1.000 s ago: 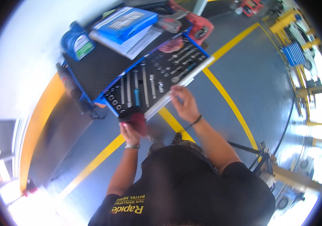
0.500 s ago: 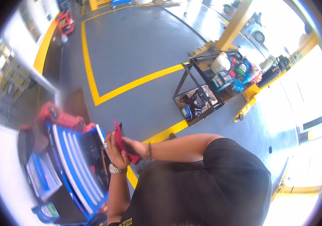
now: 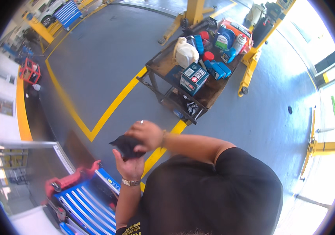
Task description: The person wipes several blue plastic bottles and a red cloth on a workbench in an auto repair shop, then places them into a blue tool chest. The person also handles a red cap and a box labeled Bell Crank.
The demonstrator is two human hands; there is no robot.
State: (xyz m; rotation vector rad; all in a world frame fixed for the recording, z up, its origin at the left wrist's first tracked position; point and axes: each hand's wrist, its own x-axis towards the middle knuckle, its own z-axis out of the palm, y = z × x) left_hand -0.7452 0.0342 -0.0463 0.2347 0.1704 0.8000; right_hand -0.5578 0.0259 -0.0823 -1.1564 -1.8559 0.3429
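Between my two hands is a soft black cloth-like piece [image 3: 125, 146] with a pointed corner at its left; I cannot tell its exact kind. My left hand [image 3: 131, 166], with a metal watch at the wrist, supports it from below. Its thumb is raised along the near left side, while the other fingers are hidden by the black material. Reaching in from the right, my right hand [image 3: 147, 135] lies over the far right side of the piece. Its fingers curl over the top edge and its thumb presses on the front. A ring shows on a finger.
A blue tool chest [image 3: 91, 205] with silver-edged drawers stands at lower left, a red jack [image 3: 71, 178] beside it. Ahead right, a black cart [image 3: 165, 70] carries bottles and boxes. Yellow lift posts [image 3: 195, 11] and yellow lines [image 3: 116, 103] mark the grey floor.
My view has swung right, bringing the cart nearer the middle. The piece showed red and black before and now shows black. My right hand has moved onto its top.
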